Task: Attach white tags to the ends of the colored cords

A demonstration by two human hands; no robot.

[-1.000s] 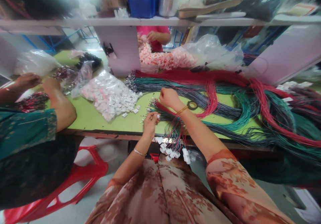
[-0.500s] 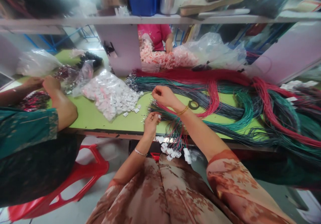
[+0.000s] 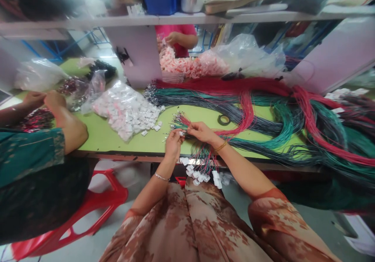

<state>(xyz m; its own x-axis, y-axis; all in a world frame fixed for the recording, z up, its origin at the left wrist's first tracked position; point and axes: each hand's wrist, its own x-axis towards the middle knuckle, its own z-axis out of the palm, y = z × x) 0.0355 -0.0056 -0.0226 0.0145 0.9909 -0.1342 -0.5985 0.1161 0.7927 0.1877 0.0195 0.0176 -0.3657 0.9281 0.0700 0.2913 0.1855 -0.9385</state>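
Note:
Near the table's front edge my left hand (image 3: 173,144) pinches a small white connector (image 3: 181,133). Close on its right, my right hand (image 3: 202,131) is closed with thumb and fingertips together beside the connector; what it grips is too small to make out. Behind both hands lie the metal-tipped ends of red, green and dark wires (image 3: 179,119). Below them, finished-looking thin wires with white connectors (image 3: 197,175) hang over the edge. A clear bag of white connectors (image 3: 125,111) lies to the left, some of them loose beside it.
Long red wires (image 3: 222,85) and green wires (image 3: 285,123) spread to the right around a black tape roll (image 3: 224,120). A co-worker's hands (image 3: 54,99) work at far left, above a red stool (image 3: 108,191). Another person sits behind a pile of pinkish-white parts (image 3: 190,67).
My right hand has come down and toward me, from above the wire ends to beside my left hand. The person opposite has raised their hands. The view has shifted slightly.

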